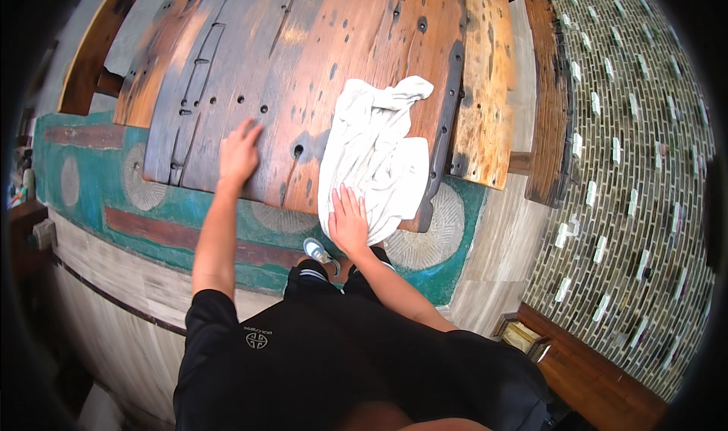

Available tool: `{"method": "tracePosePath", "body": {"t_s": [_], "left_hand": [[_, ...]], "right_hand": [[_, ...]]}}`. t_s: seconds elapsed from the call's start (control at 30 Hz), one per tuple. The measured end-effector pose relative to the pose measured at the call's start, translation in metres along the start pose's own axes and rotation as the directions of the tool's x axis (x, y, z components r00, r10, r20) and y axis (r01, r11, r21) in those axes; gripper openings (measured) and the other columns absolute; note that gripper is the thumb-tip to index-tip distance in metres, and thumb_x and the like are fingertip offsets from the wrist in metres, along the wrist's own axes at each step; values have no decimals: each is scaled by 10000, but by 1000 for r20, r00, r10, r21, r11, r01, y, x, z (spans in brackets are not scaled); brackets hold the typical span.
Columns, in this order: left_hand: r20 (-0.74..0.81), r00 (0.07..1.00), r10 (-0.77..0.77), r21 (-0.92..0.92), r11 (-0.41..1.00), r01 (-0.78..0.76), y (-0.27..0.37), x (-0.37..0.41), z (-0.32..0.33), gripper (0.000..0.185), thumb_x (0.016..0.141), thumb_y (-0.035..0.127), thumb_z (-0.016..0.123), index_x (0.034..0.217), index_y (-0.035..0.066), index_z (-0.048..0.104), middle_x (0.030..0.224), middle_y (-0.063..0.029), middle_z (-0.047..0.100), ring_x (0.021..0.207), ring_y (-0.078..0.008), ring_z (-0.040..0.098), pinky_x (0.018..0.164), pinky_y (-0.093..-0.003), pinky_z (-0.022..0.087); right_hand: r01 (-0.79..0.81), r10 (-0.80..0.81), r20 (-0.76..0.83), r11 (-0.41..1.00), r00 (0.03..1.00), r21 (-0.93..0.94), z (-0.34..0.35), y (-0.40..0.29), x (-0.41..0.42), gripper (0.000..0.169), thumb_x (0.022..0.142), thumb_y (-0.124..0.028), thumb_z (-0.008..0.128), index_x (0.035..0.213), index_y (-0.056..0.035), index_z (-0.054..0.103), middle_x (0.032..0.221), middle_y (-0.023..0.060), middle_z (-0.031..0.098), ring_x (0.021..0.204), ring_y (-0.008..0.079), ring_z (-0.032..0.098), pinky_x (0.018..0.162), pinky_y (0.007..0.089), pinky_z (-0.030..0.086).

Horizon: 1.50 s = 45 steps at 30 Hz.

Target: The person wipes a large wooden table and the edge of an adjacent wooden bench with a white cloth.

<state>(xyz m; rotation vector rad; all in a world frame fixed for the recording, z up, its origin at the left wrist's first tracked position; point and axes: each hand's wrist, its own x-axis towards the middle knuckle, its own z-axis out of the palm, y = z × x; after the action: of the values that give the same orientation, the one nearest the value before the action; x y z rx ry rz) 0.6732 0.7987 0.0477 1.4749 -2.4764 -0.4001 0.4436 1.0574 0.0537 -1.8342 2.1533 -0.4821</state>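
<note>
A crumpled white cloth (372, 158) lies on the right part of a wooden tabletop (296, 49) made of dark and reddish planks with holes and cracks. My right hand (348, 217) rests flat on the cloth's near end, close to the table's front edge, fingers slightly spread. To the left, my left hand (240, 151) is over the bare planks with its fingers apart and nothing held. Whether its palm touches the wood cannot be told. The cloth's near end reaches the table edge.
Wooden benches flank the table, one at the left (151, 49) and one at the right (489, 129). Further right stands a rough timber beam (549, 89) beside a patterned brick surface (620, 146). A green floor panel with round stone insets (426, 237) lies under the table's front.
</note>
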Motion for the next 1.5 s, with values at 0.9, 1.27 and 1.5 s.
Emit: {"method": "tracePosePath", "body": {"t_s": [0.9,1.27,1.5], "left_hand": [[-221,859,-462,192,843,503,-107,12,-21,506,921,142,531,1422,205,548,1518,24,481,1382,-221,429,1103,-423,304],[-171,861,-480,189,841,507,-109,8,-19,529,895,135,523,1422,172,550,1522,-28,479,1386,-258,412,1108,-441,293],[-164,860,-483,149,850,505,-108,18,-21,544,865,137,558,1406,199,566,1493,-6,496,1364,-229,428,1098,-434,297]], "right_hand": [[144,-169,-176,979,970,-147,24,81,467,460,911,-160,531,1364,-182,604,1415,175,553,1322,358,515,1008,434,503],[24,-96,-312,973,945,-229,7,165,720,564,878,-304,403,1385,-141,590,1384,113,589,1266,341,542,1031,456,451],[-283,106,-419,878,902,-387,18,176,721,590,909,-375,356,1447,-214,538,1478,122,516,1351,342,483,1063,487,420]]}}
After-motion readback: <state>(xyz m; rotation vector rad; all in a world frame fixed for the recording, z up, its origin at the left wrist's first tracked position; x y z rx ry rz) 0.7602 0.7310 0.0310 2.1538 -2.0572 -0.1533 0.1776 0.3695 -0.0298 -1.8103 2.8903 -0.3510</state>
